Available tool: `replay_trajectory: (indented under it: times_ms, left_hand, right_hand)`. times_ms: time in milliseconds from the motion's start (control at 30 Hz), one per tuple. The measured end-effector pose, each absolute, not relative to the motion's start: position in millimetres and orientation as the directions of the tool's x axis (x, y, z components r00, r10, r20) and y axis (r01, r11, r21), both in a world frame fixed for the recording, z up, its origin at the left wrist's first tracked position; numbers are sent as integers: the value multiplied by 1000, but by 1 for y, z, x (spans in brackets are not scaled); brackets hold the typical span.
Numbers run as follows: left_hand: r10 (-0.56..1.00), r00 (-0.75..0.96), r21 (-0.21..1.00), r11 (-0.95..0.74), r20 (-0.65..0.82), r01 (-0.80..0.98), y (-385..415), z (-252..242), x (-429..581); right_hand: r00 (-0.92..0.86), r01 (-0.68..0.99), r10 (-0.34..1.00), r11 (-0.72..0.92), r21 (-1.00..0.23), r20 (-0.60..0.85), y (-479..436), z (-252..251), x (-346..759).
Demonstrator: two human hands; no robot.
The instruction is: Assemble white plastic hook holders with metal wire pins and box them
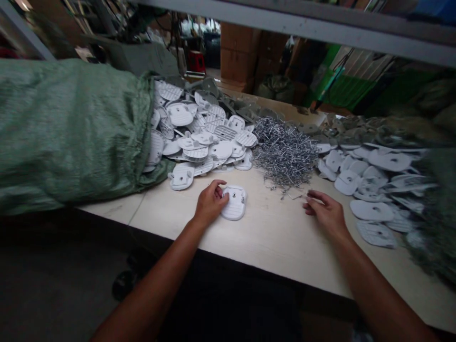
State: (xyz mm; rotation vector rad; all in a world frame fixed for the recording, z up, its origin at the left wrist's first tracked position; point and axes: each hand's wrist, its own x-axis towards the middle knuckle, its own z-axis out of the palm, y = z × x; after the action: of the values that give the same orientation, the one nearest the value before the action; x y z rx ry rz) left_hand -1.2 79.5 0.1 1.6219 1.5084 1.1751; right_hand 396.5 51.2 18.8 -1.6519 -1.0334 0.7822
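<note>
On the tabletop a white plastic plate (235, 209), rounded at its corners with a small hole and ribs, lies in front of me. My left hand (211, 203) grips its left edge between thumb and fingers. To the right, my right hand (323, 209) has its fingers pinched at the front edge of a heap of bent metal pins (283, 147). One thin bent pin (295, 196) sticks out from those fingertips; its far end is hidden by the fingers.
White plastic plates (204, 133) spill from a green woven sack (78, 133) at the left. More plates (370, 183) are piled at the right beside another dark green sack (436, 209). A metal beam (285, 26) crosses above the pale table (263, 247); cardboard boxes (237, 52) stand behind.
</note>
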Motion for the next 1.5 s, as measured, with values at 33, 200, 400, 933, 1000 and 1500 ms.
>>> replay_trajectory:
  times_ms: [33,200,400,933,1000,1500]
  left_hand:
    - [980,-46,895,-155,191,419,79,0,-1]
    - [982,-54,880,-140,184,453,79,3,-1]
    - [985,-49,860,-121,167,496,84,3,-1]
    - [986,-42,837,-114,161,536,85,6,0]
    - [986,-42,829,-115,164,547,85,6,1]
    - [977,-24,799,-160,213,580,85,4,-1]
  right_hand:
    - [447,310,895,-147,-939,8,48,17,404]
    - [397,750,849,-82,-657,348,35,21,460]
    - [406,912,793,-316,-262,454,63,46,542]
    - [552,833,832,-553,10,54,86,55,569]
    - [504,861,857,-508,13,108,92,63,554]
    - [276,961,949,-268,-71,152,199,61,469]
